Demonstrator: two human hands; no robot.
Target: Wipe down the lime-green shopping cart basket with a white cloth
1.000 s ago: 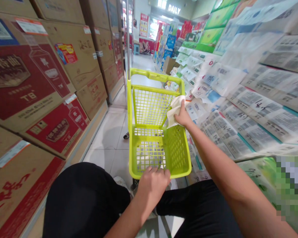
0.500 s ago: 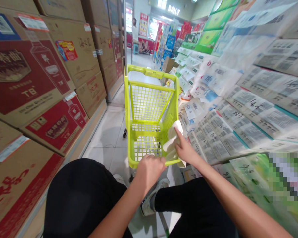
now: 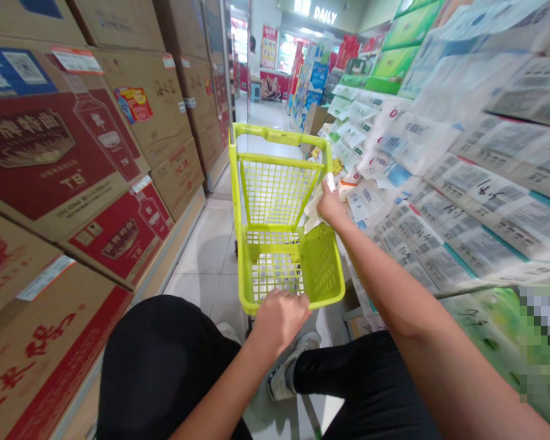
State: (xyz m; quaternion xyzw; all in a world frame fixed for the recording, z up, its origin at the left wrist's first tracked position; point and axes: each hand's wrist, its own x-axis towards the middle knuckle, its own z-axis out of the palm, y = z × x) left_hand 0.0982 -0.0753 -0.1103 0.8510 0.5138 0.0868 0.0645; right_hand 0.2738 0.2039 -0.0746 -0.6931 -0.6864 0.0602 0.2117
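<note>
A lime-green plastic shopping cart (image 3: 279, 177) stands in the aisle straight ahead of me. My left hand (image 3: 279, 316) is closed over the near rim of its basket. My right hand (image 3: 330, 206) presses a white cloth (image 3: 315, 208) against the cart's right side bar, fingers wrapped on the cloth. My knees in black trousers (image 3: 165, 360) show below, one on each side of my left arm.
Stacked brown and red cardboard cartons (image 3: 73, 159) wall the left side. Shelves of packaged goods with white printed labels (image 3: 440, 183) run along the right. A pale tiled floor (image 3: 206, 244) leads down the aisle to displays and a "DAILY" sign (image 3: 324, 14).
My right hand with the cloth slid from the upper right bar down to the basket's near rim, then back up to the right bar. The left hand stayed on the rim.
</note>
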